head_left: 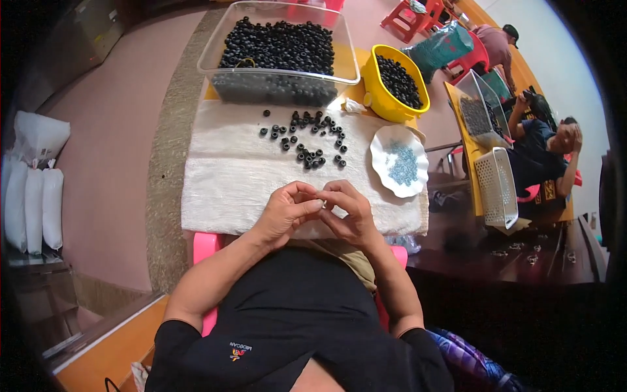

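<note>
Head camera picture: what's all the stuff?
Cloth: one, white, middle
Clear bins: two, see-through, top and right
Tub: one, yellow, beside top bin
Round pieces: countless, black, on cloth, in bins, tub
Dish: one, white, on cloth
Bits: many, pale blue, in dish
Basket: one, white, right
Bags: several, white, left
Stools: some, red, top
Sack: one, teal, top right
Other people: two, dark and reddish clothes, right
Small thing: one, pale, centre
Shirt: one, black, bottom
Left hand: one, bare, centre
Right hand: one, bare, beside it

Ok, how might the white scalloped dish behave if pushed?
The dish looks shallow, so it is probably light. Its tiny bluish pieces lie loose, so tilting may spill them. The cloth beneath is wrinkled, so it could drag along.
</note>
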`<act>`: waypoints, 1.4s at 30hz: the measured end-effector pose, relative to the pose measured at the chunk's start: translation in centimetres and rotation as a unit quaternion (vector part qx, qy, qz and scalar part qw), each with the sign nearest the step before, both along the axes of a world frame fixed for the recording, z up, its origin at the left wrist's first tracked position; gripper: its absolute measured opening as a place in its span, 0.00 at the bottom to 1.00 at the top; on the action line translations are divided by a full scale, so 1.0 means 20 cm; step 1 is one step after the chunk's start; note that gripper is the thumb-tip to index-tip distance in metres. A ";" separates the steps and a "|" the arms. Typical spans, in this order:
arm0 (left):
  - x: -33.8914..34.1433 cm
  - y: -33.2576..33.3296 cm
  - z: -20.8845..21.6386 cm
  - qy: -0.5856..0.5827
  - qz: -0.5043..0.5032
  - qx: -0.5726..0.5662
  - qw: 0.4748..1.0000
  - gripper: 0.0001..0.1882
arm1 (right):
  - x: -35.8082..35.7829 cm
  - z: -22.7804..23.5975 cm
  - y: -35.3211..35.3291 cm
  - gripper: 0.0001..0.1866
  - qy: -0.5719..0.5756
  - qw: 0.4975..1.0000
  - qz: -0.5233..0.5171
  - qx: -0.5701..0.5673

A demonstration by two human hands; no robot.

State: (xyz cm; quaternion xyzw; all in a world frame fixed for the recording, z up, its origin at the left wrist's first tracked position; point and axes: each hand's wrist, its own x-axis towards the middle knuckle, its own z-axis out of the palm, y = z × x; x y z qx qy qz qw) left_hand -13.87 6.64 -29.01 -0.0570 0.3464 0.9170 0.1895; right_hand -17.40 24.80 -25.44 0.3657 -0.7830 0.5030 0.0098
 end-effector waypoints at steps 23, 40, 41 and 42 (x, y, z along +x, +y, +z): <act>0.01 0.01 -0.02 0.004 0.015 -0.035 0.999 0.08 | 0.05 -0.06 -0.02 0.15 0.018 0.994 -0.083 -0.067; 0.01 0.01 -0.03 0.029 -0.018 -0.023 0.999 0.09 | 0.05 -0.03 -0.02 0.19 0.057 0.995 -0.059 -0.057; 0.01 0.01 -0.04 0.030 -0.021 -0.019 0.999 0.09 | 0.05 -0.03 -0.01 0.19 0.059 0.996 -0.054 -0.050; 0.01 0.01 -0.03 0.029 -0.022 -0.018 0.999 0.09 | 0.05 -0.03 -0.01 0.19 0.057 0.996 -0.055 -0.050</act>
